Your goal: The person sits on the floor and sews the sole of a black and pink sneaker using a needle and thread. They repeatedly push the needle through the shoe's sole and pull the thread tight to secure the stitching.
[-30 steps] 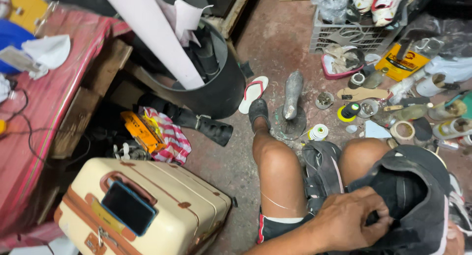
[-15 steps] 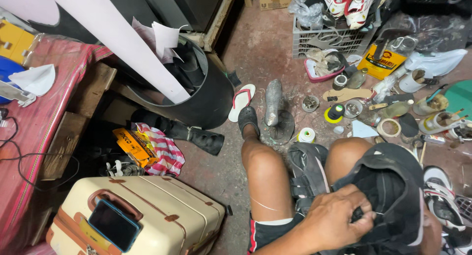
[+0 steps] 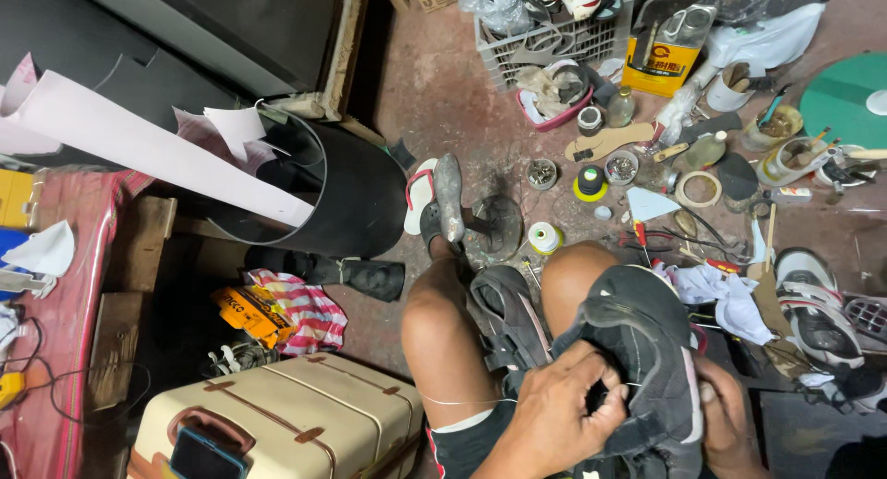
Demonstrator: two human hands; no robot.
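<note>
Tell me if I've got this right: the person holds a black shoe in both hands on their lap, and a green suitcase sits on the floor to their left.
Not quite. The suitcase is cream with brown straps, not green, as the head view shows. The rest holds: the left hand and right hand grip the black shoe on the lap, and the suitcase sits on the floor to the person's left.

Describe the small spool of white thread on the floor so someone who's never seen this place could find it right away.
Start at the big black drum on the floor and look right, past the metal shoe last stand, toward the seated person's knee. The white thread spool stands just above that knee. Unlike the nearby black-topped spool on a yellow base, it is white on a yellow-green base.
</note>
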